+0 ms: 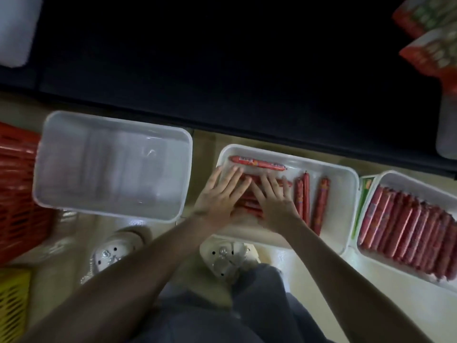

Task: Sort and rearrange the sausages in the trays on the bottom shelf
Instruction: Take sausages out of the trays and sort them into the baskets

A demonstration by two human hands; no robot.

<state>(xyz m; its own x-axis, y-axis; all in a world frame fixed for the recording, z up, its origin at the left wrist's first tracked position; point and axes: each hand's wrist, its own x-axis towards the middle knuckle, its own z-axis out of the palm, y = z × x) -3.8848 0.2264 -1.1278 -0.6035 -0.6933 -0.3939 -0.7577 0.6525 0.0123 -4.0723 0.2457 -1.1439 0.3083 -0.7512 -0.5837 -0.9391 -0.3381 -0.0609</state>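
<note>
Fingers (233, 175) of the left hand (222, 194) and right hand (274, 199) were spread straight and pressed on a pile of sausages (251, 205) in the middle tray (346, 177). A single sausage (257, 163) was laid along its far wall. A packed tray (395, 175) was seen just beside it, to the right.

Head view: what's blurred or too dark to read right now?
Head view: left tray smeared by motion blur; shelf above nearly black, no detail; left hand and right hand soft-edged, flat on the sausages in the middle tray; rows in the right tray readable, labels not.
</note>
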